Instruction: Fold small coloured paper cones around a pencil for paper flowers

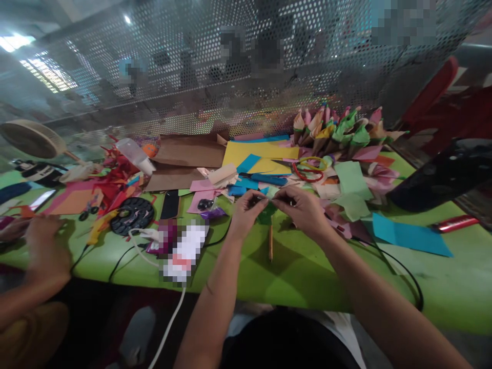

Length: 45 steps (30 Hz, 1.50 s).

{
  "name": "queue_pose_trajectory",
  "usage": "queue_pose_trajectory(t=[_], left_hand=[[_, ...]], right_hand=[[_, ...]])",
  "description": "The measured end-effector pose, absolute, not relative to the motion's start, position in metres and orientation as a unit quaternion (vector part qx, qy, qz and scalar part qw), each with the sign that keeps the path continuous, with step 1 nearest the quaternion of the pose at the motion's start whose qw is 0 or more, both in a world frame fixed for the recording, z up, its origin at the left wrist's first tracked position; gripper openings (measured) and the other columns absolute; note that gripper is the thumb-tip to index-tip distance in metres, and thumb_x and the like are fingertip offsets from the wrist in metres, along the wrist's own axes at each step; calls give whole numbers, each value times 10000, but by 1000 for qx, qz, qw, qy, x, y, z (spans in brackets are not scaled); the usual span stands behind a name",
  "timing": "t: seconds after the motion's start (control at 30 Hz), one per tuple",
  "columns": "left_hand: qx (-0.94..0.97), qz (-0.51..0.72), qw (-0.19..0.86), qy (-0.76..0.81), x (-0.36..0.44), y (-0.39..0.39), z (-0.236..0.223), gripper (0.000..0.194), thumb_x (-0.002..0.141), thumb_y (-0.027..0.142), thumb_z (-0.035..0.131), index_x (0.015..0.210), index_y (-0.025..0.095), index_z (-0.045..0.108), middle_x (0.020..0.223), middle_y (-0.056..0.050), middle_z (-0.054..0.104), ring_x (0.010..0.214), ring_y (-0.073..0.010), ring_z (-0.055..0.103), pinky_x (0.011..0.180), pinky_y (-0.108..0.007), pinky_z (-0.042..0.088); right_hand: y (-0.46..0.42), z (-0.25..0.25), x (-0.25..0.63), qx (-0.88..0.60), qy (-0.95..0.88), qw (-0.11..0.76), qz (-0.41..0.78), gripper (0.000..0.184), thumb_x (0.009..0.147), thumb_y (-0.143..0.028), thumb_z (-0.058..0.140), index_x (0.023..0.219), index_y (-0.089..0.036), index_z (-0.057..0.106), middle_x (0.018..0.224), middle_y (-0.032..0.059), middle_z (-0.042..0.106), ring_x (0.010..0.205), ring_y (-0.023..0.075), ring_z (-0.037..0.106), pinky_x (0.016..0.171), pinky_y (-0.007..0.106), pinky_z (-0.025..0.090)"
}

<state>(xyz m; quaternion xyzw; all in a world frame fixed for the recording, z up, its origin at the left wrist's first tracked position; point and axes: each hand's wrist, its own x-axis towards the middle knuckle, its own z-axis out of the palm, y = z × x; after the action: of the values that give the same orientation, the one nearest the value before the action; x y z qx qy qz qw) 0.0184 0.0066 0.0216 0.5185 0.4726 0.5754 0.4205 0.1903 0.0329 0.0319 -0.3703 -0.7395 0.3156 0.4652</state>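
Green and thin, the small piece point(265, 215) hangs just beyond the near end of the pencil-like stick point(271, 245), where your left hand point(246, 215) and right hand point(303, 210) seem to pinch its upper edge, thumbs against fingertips, though you cannot tell how it is folded beneath them. Pinch lightly and evenly, with your fingertips close together, so it neither creases nor tears, and rest your forearms on the table point(292, 279) if your grip trembles.
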Motion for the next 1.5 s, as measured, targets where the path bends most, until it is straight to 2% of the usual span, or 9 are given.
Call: queue_pose_trajectory(t=[0.13,0.3,0.53,0.73,1.0,1.2,1.3,1.4,1.5], left_hand=[[514,573,427,474,16,7,24,331,751,509,810,811,204,696,683,24,575,637,-120,472,584,-243,377],[510,581,408,485,12,7,23,347,753,519,813,790,203,676,672,28,558,615,-111,459,555,-236,362],[552,565,396,468,16,7,21,310,839,494,730,835,197,642,795,7,613,752,-138,537,708,-260,437],[576,543,409,453,23,6,18,331,866,519,692,861,197,614,825,-6,623,798,-159,558,730,-268,455],[582,569,390,431,24,5,13,242,900,425,648,853,203,566,816,-3,567,790,-159,535,729,-275,443],[588,580,365,429,32,10,1,192,936,376,615,869,208,552,831,-20,578,812,-178,549,750,-301,455],[608,591,297,439,35,9,1,167,970,368,588,940,204,588,924,-74,639,896,-213,596,827,-345,482],[611,633,156,449,36,3,8,278,979,434,584,1130,200,586,1109,-131,657,1045,-247,615,918,-384,494],[589,669,26,453,36,-5,15,352,1003,467,532,1217,189,556,1131,-129,665,1080,-238,622,943,-386,501]], right_hand=[[34,33,191,-383,-746,461,291,104,835,-285,619,749,-231,640,756,39,684,712,209,598,667,320,441],[33,33,190,-375,-741,457,319,119,846,-317,624,774,-225,644,747,29,673,712,201,598,669,315,444],[33,30,190,-368,-739,463,322,139,859,-358,672,818,-226,686,785,32,708,762,212,630,713,336,477],[35,25,195,-375,-766,448,270,132,877,-313,633,776,-230,655,768,40,682,742,222,619,687,344,465],[39,17,198,-381,-760,428,307,160,869,-403,683,855,-244,691,813,46,701,749,237,642,692,368,504],[41,17,203,-400,-764,422,279,146,854,-384,660,780,-259,650,764,38,666,730,242,619,682,379,475],[41,18,201,-429,-739,433,287,149,807,-398,678,757,-262,644,729,47,641,699,232,584,658,376,446],[41,20,193,-478,-683,448,323,225,744,-472,702,746,-255,642,654,26,587,628,205,521,597,355,412],[41,27,179,-512,-654,456,319,304,687,-534,691,752,-241,643,650,3,584,619,195,514,601,345,426]])
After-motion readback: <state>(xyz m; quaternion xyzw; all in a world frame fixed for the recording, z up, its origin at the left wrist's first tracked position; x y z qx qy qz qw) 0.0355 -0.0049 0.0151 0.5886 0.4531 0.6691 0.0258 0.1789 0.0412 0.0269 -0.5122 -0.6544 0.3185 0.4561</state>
